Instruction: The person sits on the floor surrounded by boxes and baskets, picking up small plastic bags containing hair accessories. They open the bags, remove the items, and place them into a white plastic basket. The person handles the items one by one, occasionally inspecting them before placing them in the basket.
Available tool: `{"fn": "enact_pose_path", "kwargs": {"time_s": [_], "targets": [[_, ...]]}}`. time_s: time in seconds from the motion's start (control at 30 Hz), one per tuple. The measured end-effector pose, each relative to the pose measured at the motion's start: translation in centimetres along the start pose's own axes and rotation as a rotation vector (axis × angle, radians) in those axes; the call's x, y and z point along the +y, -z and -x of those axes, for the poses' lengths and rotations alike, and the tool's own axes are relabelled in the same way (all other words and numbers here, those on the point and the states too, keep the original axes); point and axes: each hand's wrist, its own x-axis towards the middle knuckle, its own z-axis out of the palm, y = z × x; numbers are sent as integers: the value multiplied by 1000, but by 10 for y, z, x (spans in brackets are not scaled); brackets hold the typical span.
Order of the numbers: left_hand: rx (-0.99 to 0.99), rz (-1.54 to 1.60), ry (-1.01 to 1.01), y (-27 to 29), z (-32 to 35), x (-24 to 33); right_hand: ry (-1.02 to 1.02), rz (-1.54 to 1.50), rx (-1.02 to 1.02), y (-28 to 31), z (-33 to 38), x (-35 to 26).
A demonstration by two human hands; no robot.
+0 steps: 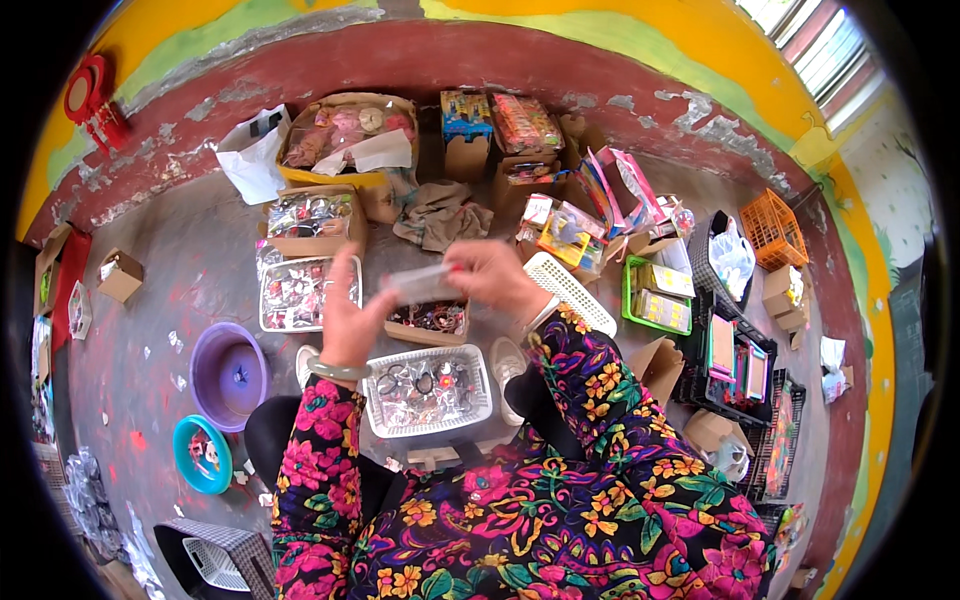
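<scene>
A small cardboard box (120,280) sits on the floor at the far left. Nearer the middle stand a purple tub (205,385) and, just below it, a teal basin (182,462) with a few small things inside. Next comes a white tray (263,297) heaped with small bagged items. In front of it the left hand (350,315), with a pale bangle (340,371) on its wrist, is raised with its fingers wide of the thumb; the thumb reaches the left end of a clear packet (418,285), though blur hides whether it presses on it. The packet hangs in the air between the two hands, above a white basket (440,430) full of bagged hair ties (425,383) that stands between the person's shoes (508,372). The right hand (490,275) pinches the packet's right end, fingers drawn together. Farther right lie a white perforated basket (571,294), a green basket (628,292) holding yellowish packs (663,307), a black crate (722,402) and an orange crate (773,230) near the wall
</scene>
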Motion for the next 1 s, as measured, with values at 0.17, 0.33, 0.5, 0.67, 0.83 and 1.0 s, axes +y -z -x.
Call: {"fn": "enact_pose_path", "kwargs": {"time_s": [0.17, 0.33, 0.5, 0.67, 0.83, 1.0], "targets": [[-846, -271, 278, -14, 19, 10, 77, 125, -405, -20, 9, -9], [-595, 313, 521, -31, 37, -33, -49, -190, -257, -23, 0, 3], [-438, 791, 929, -32, 32, -17, -150, -310, -68, -40, -5, 18], [-427, 867, 988, -27, 30, -15, -177, -315, -33, -48, -5, 19], [-359, 874, 986, -26, 30, -18, -129, -190, 50, -49, -4, 13], [-275, 838, 871, -28, 31, -24, -481, -358, -61, -46, -3, 13]]}}
